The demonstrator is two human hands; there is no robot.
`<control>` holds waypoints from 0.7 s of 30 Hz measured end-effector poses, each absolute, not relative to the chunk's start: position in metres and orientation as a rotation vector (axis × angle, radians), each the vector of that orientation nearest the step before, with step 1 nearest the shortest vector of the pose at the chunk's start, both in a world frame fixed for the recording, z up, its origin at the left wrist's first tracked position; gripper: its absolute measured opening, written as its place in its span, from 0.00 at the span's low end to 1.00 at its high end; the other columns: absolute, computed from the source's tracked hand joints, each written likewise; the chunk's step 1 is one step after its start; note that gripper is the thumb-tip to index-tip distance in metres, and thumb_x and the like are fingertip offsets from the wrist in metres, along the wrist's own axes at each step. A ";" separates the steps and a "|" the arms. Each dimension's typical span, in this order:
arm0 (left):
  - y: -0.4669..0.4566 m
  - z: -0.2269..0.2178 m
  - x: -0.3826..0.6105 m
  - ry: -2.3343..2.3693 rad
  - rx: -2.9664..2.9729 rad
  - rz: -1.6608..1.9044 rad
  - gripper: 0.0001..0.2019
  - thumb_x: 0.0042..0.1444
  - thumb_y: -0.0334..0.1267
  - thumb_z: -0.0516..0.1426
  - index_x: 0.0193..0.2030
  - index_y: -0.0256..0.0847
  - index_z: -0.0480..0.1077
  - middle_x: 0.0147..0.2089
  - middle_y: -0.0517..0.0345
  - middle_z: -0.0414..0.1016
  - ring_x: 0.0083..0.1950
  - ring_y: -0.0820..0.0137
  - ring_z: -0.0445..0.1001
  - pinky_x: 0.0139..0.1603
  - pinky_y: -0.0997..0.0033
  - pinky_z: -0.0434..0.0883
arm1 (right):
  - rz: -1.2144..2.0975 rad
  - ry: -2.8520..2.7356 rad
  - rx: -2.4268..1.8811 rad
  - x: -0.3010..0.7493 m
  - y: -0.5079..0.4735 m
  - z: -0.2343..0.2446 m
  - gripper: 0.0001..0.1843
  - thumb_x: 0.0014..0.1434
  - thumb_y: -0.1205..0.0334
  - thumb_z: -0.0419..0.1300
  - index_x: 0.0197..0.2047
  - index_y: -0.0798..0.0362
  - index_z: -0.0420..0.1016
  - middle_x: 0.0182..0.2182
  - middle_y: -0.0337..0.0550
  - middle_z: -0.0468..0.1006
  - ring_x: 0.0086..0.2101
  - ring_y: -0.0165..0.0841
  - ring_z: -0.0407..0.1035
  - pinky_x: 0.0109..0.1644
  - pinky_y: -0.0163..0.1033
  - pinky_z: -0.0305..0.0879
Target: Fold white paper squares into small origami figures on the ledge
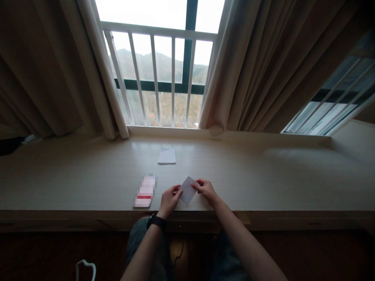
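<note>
A small square of white paper [188, 191] is held up between both hands, turned so that one corner points away from me. My left hand [170, 200] pinches its left corner, thumb on top. On the opposite side, my right hand [205, 190] grips the upper right edge between thumb and fingers. Beyond the hands, a small stack of white paper squares [166, 156] lies on the pale desk [249, 179]. To the left of my left hand rests a phone [145, 191] with a pixelated screen showing a red band.
Behind the desk stands a window with a white railing [172, 58], between beige curtains [246, 66]. The desk's front edge [88, 210] runs just below my hands. A dark object [11, 145] lies at the far left. A white curved object [86, 265] shows at the lower left.
</note>
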State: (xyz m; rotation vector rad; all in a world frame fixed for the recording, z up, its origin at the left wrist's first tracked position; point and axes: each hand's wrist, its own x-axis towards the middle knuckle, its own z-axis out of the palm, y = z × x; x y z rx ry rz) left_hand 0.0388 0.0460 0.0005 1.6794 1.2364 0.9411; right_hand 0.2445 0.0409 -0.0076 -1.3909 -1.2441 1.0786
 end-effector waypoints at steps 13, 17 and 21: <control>0.082 -0.010 0.042 1.374 1.607 1.007 0.13 0.54 0.46 0.59 0.36 0.39 0.78 0.37 0.52 0.81 0.39 0.64 0.77 0.40 0.68 0.72 | 1.249 -1.220 -1.271 0.243 0.012 -0.007 0.30 0.50 0.52 0.63 0.56 0.52 0.68 0.23 0.35 0.75 0.24 0.33 0.73 0.29 0.37 0.69; 0.086 -0.009 0.039 1.351 1.709 0.892 0.11 0.54 0.45 0.58 0.34 0.40 0.77 0.35 0.54 0.80 0.37 0.66 0.77 0.38 0.70 0.70 | 1.259 -1.450 -1.245 0.248 0.009 -0.001 0.22 0.44 0.56 0.68 0.44 0.52 0.79 0.30 0.39 0.79 0.32 0.35 0.73 0.39 0.40 0.70; 0.087 -0.006 0.036 1.290 1.691 0.849 0.12 0.54 0.45 0.58 0.36 0.39 0.77 0.36 0.53 0.80 0.38 0.65 0.77 0.39 0.70 0.71 | 1.375 -1.448 -1.160 0.255 0.009 0.001 0.29 0.40 0.57 0.71 0.48 0.51 0.78 0.40 0.42 0.80 0.39 0.39 0.72 0.45 0.43 0.69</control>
